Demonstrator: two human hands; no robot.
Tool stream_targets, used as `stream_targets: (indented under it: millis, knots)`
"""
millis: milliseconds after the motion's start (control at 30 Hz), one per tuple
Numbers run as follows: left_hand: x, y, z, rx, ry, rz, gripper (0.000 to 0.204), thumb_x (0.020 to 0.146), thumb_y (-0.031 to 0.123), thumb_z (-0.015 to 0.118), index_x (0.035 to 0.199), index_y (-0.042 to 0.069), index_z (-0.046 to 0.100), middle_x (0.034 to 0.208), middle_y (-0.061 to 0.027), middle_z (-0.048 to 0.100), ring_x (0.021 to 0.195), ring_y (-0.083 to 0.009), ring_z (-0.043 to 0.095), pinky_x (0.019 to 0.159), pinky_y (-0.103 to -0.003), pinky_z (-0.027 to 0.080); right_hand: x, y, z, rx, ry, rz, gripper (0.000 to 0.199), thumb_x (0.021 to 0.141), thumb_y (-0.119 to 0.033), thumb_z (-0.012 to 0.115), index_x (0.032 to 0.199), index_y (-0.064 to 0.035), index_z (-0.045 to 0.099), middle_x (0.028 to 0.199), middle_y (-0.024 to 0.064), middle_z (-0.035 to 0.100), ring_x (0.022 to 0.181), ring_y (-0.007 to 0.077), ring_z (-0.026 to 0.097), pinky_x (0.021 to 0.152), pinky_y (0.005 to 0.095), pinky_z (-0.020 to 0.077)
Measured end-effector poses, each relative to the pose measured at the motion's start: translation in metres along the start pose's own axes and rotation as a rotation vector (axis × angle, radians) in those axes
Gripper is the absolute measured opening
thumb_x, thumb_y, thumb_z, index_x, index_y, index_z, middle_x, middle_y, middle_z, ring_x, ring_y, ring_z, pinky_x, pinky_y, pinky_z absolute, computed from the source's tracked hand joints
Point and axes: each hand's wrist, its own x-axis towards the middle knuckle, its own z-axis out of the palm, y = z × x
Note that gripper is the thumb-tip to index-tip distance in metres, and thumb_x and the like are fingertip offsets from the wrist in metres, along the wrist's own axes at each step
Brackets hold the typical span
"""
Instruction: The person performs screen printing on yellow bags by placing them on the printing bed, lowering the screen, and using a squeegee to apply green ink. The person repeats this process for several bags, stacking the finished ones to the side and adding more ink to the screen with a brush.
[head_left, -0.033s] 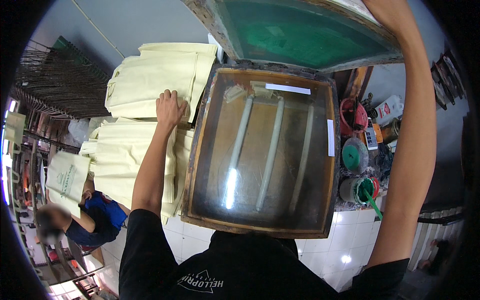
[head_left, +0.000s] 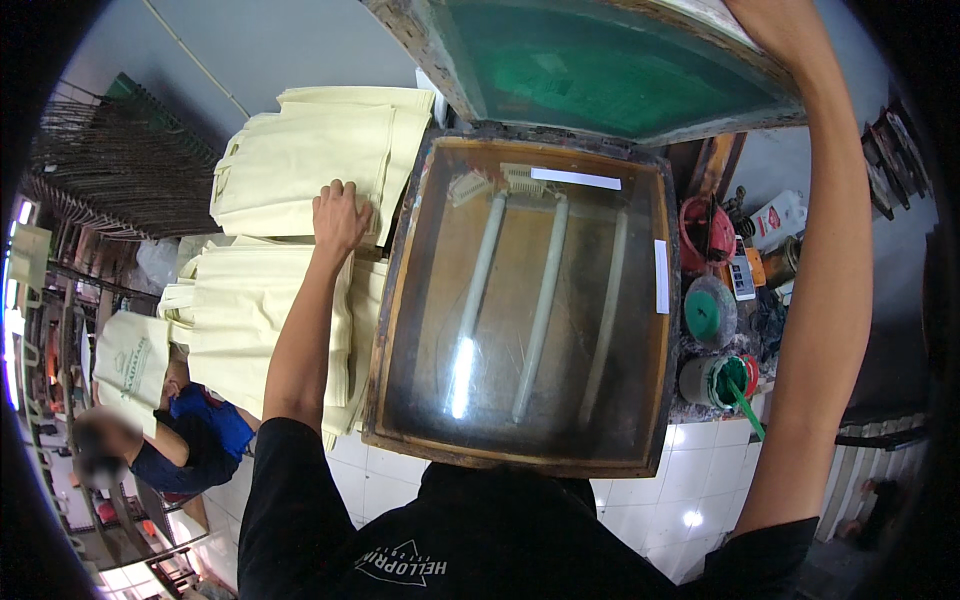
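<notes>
I'm steadying the raised screen [head_left: 570, 75] with my right hand [head_left: 778, 28], left hand [head_left: 341, 216] best touching the cloth stack [head_left: 295, 160] lightly, both grips' closure unclear.

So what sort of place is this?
Most likely a screen-printing workshop: a framed green screen is held raised at the far edge of a glass-topped table, stacks of pale cloth lie to its left, and a pot of green ink or paint stands to its right.
</notes>
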Motion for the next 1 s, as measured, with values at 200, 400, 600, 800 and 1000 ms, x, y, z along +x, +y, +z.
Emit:
stream_targets:
  millis: [200,400,600,800,1000]
  knots:
    - [0.008,0.011,0.007,-0.098,-0.057,0.004,0.037,0.094,0.037,0.064,0.109,0.003,0.068,0.116,-0.0166,0.066,0.115,-0.0354,0.058,0.1,-0.048,0.044,0.0,-0.001,-0.004,-0.054,0.011,0.014,0.036,0.084,-0.034,0.08,0.087,0.0025,0.078,0.068,0.0145,0.071,0.059,0.0191,0.062,0.06,0.0362,0.0484]
    - [-0.021,0.011,0.043,0.007,-0.019,0.148,0.054,0.095,0.028,0.063,0.134,-0.006,0.051,0.137,-0.0261,0.056,0.135,-0.0412,0.049,0.109,-0.045,0.044,0.0,-0.01,-0.008,-0.085,-0.051,0.052,0.037,0.084,-0.033,0.079,0.086,0.0038,0.077,0.067,0.016,0.071,0.058,0.0202,0.062,0.06,0.037,0.0487]
    - [-0.013,0.011,0.048,-0.076,-0.163,0.051,0.043,0.091,0.012,0.06,0.13,-0.006,0.053,0.13,-0.028,0.061,0.111,-0.0438,0.065,0.095,-0.049,0.053,-0.004,-0.005,-0.004,-0.014,-0.029,0.044,0.036,0.084,-0.032,0.079,0.089,0.0039,0.077,0.069,0.0183,0.072,0.058,0.0215,0.063,0.061,0.0376,0.0489]
    - [0.012,-0.011,0.021,-0.536,-0.057,-0.247,0.021,0.09,0.015,0.062,0.106,0.006,0.072,0.083,-0.0227,0.071,0.084,-0.04,0.071,0.075,-0.047,0.055,-0.009,0.002,-0.008,-0.033,-0.029,-0.027,0.037,0.083,-0.033,0.08,0.088,0.004,0.077,0.068,0.019,0.071,0.058,0.0221,0.063,0.061,0.0384,0.0487]
    - [-0.006,-0.032,0.025,-0.851,-0.139,-0.335,0.039,0.095,0.026,0.066,0.128,0.005,0.069,0.104,-0.0192,0.075,0.096,-0.0276,0.071,0.087,-0.037,0.054,-0.005,-0.002,-0.003,0.037,-0.015,0.006,0.038,0.083,-0.034,0.081,0.086,0.0038,0.077,0.065,0.0188,0.069,0.056,0.0235,0.061,0.06,0.0394,0.048]
